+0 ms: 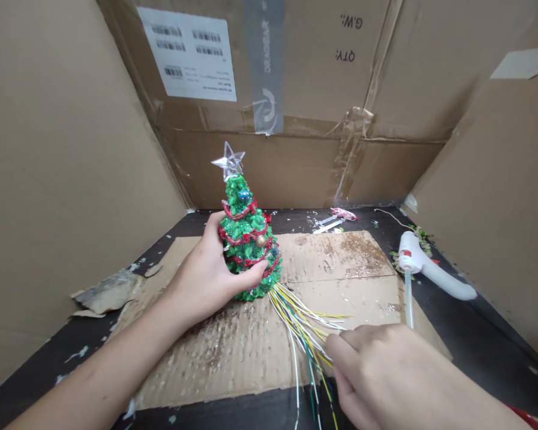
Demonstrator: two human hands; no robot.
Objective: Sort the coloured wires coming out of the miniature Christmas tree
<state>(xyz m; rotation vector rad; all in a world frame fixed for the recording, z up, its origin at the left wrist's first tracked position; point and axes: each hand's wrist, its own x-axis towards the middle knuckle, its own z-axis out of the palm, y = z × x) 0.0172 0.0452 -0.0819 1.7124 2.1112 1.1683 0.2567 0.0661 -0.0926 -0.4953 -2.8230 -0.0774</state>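
A small green Christmas tree (pixel 246 230) with red garlands and little baubles leans slightly on the cardboard sheet. On its top sits a clear star (pixel 229 161). My left hand (pixel 210 269) is wrapped round the tree's left side, thumb across the front. From the base, a bundle of yellow, white and green wires (pixel 302 325) fans out toward the lower right. My right hand (pixel 376 370) is closed over some of these wires at their right side. Its fingertips are partly hidden, and several other wires hang loose beside it over the sheet's near edge.
The cardboard sheet (pixel 197 364) lies on a dark table, walled by large cardboard panels (pixel 269 161). A white glue gun (pixel 434 272) rests at the right. Torn cardboard (pixel 107 292) is at the left, red-white string (pixel 343 214) at the back.
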